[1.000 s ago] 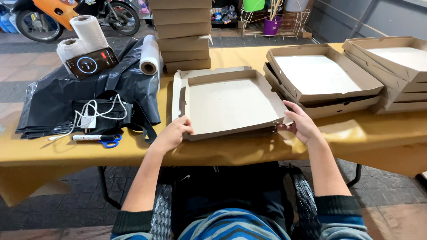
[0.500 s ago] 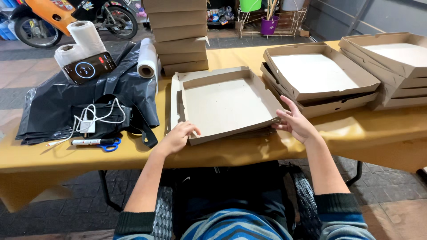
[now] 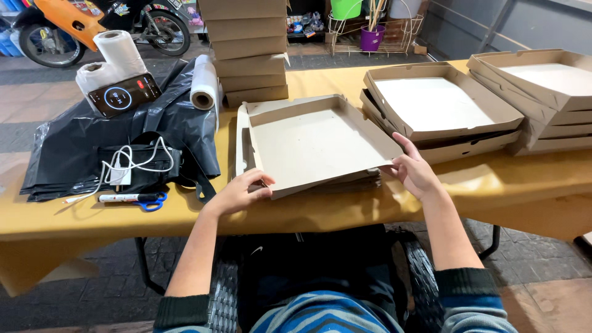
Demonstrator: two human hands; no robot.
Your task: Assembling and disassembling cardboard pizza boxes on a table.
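A shallow brown cardboard box tray (image 3: 317,143) lies tilted in front of me on a yellow-covered table (image 3: 74,213), resting on a pile of flat cardboard (image 3: 361,180). My left hand (image 3: 240,191) grips its near left corner with fingers curled over the edge. At the near right corner, my right hand (image 3: 414,169) holds the edge, fingers spread along it. The tray's near side is raised off the table.
Folded open box trays (image 3: 441,105) are stacked to the right, more (image 3: 549,80) at the far right. A tall stack of closed boxes (image 3: 246,46) stands behind. Left: black plastic sheets (image 3: 74,142), plastic rolls (image 3: 203,83), a phone (image 3: 123,95), a white charger cable (image 3: 132,163), blue scissors (image 3: 148,200), a marker (image 3: 120,198).
Both hands have shifted a little along the near corners of the tray, and its near edge now sits higher. The view has tilted slightly downward.
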